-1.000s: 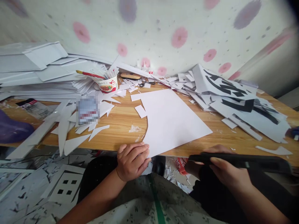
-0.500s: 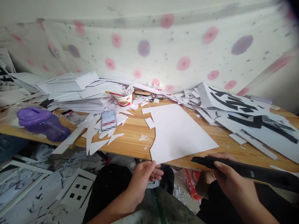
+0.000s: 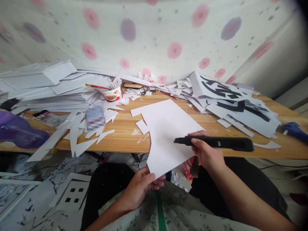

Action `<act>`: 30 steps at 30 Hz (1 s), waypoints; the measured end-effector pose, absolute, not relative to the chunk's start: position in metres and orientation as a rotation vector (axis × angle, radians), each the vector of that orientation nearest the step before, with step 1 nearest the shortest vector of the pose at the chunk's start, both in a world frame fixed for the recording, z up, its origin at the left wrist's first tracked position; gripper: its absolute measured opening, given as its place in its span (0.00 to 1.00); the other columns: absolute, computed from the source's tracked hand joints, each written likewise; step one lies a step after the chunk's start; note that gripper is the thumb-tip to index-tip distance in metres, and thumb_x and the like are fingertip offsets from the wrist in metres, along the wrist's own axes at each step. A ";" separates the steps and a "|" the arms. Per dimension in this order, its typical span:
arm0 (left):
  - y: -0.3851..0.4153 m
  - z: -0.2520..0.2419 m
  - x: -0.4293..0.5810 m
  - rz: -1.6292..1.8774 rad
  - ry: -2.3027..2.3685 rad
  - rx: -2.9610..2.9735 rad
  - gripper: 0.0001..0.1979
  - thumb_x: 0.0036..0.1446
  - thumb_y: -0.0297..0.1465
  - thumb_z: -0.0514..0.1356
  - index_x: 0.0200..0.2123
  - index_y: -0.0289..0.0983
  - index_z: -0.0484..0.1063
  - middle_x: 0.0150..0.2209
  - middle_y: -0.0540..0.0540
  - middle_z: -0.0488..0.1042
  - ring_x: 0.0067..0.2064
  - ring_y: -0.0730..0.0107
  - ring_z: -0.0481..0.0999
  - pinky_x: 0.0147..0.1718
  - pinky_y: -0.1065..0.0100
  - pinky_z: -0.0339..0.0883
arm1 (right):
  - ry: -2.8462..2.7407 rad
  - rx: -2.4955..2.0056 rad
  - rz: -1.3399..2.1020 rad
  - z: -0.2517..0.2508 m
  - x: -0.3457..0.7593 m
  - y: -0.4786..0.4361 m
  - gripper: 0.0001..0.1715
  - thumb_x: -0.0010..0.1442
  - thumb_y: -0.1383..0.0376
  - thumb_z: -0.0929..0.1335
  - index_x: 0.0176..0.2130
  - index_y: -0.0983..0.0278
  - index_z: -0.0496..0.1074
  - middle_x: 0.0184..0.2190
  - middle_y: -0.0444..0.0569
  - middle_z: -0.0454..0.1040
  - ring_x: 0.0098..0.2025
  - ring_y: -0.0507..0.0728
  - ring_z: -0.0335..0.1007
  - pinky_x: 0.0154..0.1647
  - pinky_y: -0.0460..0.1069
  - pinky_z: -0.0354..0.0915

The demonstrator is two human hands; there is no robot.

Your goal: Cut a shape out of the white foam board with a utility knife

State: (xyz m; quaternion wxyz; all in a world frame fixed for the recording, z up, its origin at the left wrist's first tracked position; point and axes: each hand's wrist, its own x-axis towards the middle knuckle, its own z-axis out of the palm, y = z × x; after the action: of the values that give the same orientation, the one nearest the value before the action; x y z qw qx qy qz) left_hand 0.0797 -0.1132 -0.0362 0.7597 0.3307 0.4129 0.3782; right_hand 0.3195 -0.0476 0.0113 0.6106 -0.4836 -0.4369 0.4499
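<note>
My left hand (image 3: 144, 184) pinches the near corner of a white foam board sheet (image 3: 166, 141) between thumb and fingers. The sheet lies partly on the wooden table and overhangs its front edge; its left side is cut in an uneven outline. In my right hand (image 3: 208, 150) is a black utility knife (image 3: 218, 143), gripped near its front, its tip pointing left over the sheet. Whether the tip touches the sheet I cannot tell. A small white offcut (image 3: 142, 127) lies against the sheet's left side.
Thin white offcuts (image 3: 78, 136) and a purple bottle (image 3: 21, 131) lie left on the table (image 3: 125, 138). Behind stand stacked white boards (image 3: 36, 77) and a paper cup (image 3: 113, 95) of strips. Black-lettered sheets (image 3: 223, 93) and a blue-handled tool (image 3: 295, 130) are at right. Scraps litter the floor.
The sheet has been drawn nearer to me, its corner further past the table edge. My right hand with the knife has moved left and up, over the sheet. The view has shifted right.
</note>
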 end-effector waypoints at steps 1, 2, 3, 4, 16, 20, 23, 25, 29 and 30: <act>-0.112 -0.034 0.082 0.848 0.880 0.673 0.22 0.44 0.45 0.70 0.39 0.36 0.78 0.37 0.41 0.80 0.35 0.62 0.79 0.33 0.67 0.68 | -1.028 -1.110 1.044 0.012 0.315 -0.043 0.10 0.50 0.62 0.72 0.34 0.63 0.74 0.19 0.42 0.68 0.18 0.50 0.60 0.15 0.45 0.56; -0.111 -0.032 0.084 0.878 0.866 0.628 0.22 0.43 0.43 0.70 0.40 0.37 0.77 0.38 0.42 0.80 0.36 0.61 0.79 0.34 0.66 0.69 | -1.047 -1.105 1.058 0.012 0.311 -0.038 0.10 0.49 0.62 0.73 0.34 0.64 0.75 0.18 0.42 0.68 0.18 0.50 0.61 0.16 0.45 0.57; -0.109 -0.029 0.087 0.905 0.854 0.593 0.21 0.43 0.41 0.71 0.39 0.37 0.77 0.38 0.43 0.80 0.37 0.60 0.79 0.36 0.65 0.69 | -1.058 -1.099 1.078 0.011 0.307 -0.034 0.10 0.49 0.62 0.73 0.34 0.64 0.75 0.18 0.41 0.68 0.19 0.49 0.60 0.17 0.45 0.57; -0.107 -0.027 0.089 0.927 0.849 0.566 0.20 0.43 0.39 0.71 0.39 0.38 0.77 0.38 0.44 0.80 0.37 0.61 0.79 0.37 0.65 0.70 | -1.057 -1.092 1.098 0.010 0.304 -0.031 0.10 0.49 0.63 0.73 0.34 0.64 0.75 0.18 0.41 0.68 0.19 0.49 0.60 0.17 0.45 0.57; -0.095 -0.034 0.085 0.852 0.763 0.598 0.19 0.44 0.33 0.71 0.41 0.36 0.76 0.38 0.43 0.80 0.36 0.63 0.78 0.35 0.67 0.68 | -0.883 -1.072 1.157 0.006 0.301 -0.025 0.07 0.48 0.66 0.73 0.31 0.66 0.76 0.15 0.41 0.65 0.18 0.47 0.57 0.15 0.43 0.52; -0.093 -0.036 0.082 0.843 0.762 0.638 0.21 0.41 0.35 0.72 0.40 0.35 0.75 0.36 0.43 0.79 0.34 0.63 0.78 0.33 0.67 0.68 | -0.900 -1.097 1.139 0.002 0.302 -0.025 0.08 0.49 0.65 0.73 0.32 0.65 0.76 0.15 0.40 0.65 0.18 0.47 0.57 0.16 0.43 0.54; -0.094 -0.037 0.078 0.813 0.829 0.684 0.21 0.43 0.38 0.71 0.39 0.34 0.75 0.34 0.44 0.79 0.33 0.63 0.78 0.31 0.67 0.69 | -0.939 -1.100 1.104 0.000 0.303 -0.029 0.08 0.50 0.64 0.73 0.33 0.64 0.76 0.16 0.40 0.66 0.18 0.48 0.59 0.17 0.43 0.55; -0.096 -0.037 0.075 0.791 0.895 0.739 0.20 0.45 0.41 0.70 0.37 0.33 0.75 0.31 0.44 0.78 0.29 0.66 0.78 0.28 0.69 0.68 | -1.035 -1.111 1.082 0.003 0.302 -0.034 0.09 0.51 0.63 0.73 0.35 0.63 0.75 0.19 0.41 0.68 0.19 0.49 0.61 0.18 0.44 0.58; -0.098 -0.038 0.072 0.799 0.938 0.828 0.20 0.48 0.45 0.67 0.33 0.32 0.74 0.26 0.47 0.76 0.22 0.72 0.73 0.22 0.72 0.65 | -1.435 -1.129 1.099 0.016 0.286 -0.048 0.10 0.53 0.62 0.73 0.38 0.61 0.75 0.28 0.45 0.76 0.26 0.51 0.69 0.27 0.45 0.67; -0.098 -0.039 0.073 0.803 0.933 0.832 0.20 0.49 0.45 0.66 0.32 0.33 0.74 0.26 0.47 0.76 0.22 0.73 0.73 0.22 0.73 0.65 | -1.529 -1.101 1.122 0.020 0.280 -0.051 0.09 0.54 0.62 0.73 0.38 0.61 0.76 0.31 0.46 0.77 0.29 0.52 0.72 0.30 0.46 0.69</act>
State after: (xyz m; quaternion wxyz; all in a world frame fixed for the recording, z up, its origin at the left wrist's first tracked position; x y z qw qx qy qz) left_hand 0.0728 -0.0976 -0.0386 0.7365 0.3787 0.4248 0.3657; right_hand 0.2805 -0.0508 0.0201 0.4568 -0.4467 -0.6201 0.4553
